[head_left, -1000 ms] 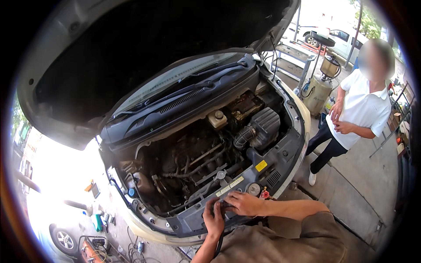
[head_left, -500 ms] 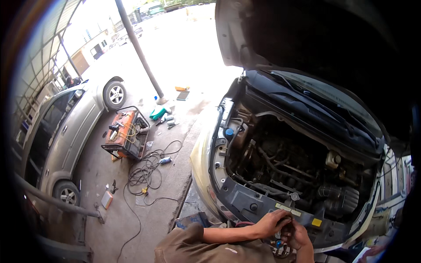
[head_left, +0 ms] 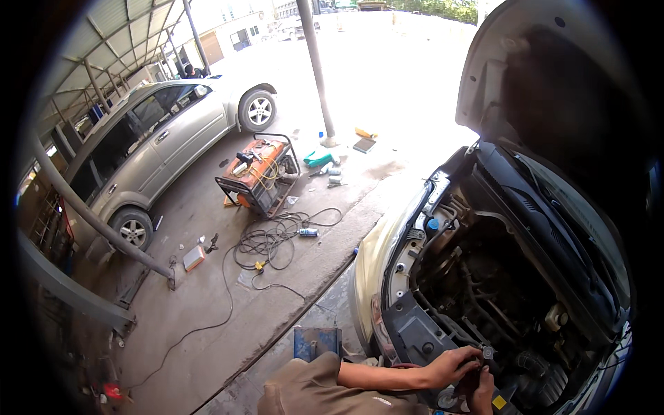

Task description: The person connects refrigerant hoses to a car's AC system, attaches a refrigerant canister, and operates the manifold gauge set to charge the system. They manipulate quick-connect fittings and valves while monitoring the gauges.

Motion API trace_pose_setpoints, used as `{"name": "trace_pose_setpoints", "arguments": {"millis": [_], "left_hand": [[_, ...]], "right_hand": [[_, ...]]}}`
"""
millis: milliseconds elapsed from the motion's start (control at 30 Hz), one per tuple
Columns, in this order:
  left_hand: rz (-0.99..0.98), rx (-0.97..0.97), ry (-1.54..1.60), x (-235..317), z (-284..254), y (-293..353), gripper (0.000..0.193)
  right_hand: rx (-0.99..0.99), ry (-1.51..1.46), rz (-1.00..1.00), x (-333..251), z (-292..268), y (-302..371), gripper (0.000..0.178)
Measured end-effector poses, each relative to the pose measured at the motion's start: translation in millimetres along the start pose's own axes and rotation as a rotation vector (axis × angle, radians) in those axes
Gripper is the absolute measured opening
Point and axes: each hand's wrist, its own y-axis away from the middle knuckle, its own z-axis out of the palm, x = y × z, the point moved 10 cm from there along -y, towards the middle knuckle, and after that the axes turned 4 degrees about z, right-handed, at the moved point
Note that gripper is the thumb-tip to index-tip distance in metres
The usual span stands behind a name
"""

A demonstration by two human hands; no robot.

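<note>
Grey metal fitting (head_left: 488, 352) at the engine bay (head_left: 498, 277) front edge, five o'clock in the head view: left hand (head_left: 453, 364) pinches it, right hand (head_left: 481, 395) clenched just below. Fastening stage, judged; next needs firm, steady turning.

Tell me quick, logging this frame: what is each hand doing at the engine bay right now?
Left hand: curled at the front of the engine bay, fingers on a small part; grip unclear.
Right hand: mostly hidden below it; cannot be told.
</note>
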Motion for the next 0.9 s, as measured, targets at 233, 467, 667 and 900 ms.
{"name": "trace_pose_setpoints", "arguments": {"millis": [233, 467, 667, 900], "left_hand": [[0.116, -0.101, -0.086, 16.3, 13.6, 7.8, 0.021], [-0.004, -0.050, 0.065, 0.1, 17.3, 7.7, 0.021], [-0.021, -0.028, 0.072, 4.6, 10.1, 8.4, 0.021], [0.094, -0.127, -0.025, 19.9, 12.4, 15.6, 0.020]], "right_hand": [[-0.050, -0.105, 0.579, -14.3, 28.3, 68.1, 0.027], [0.070, 0.969, -0.806, -72.8, 25.0, 76.2, 0.026], [-0.055, 1.225, -0.867, -61.8, 27.8, 63.3, 0.029], [-0.252, -0.049, 0.475, 9.8, 20.3, 60.1, 0.038]]}}
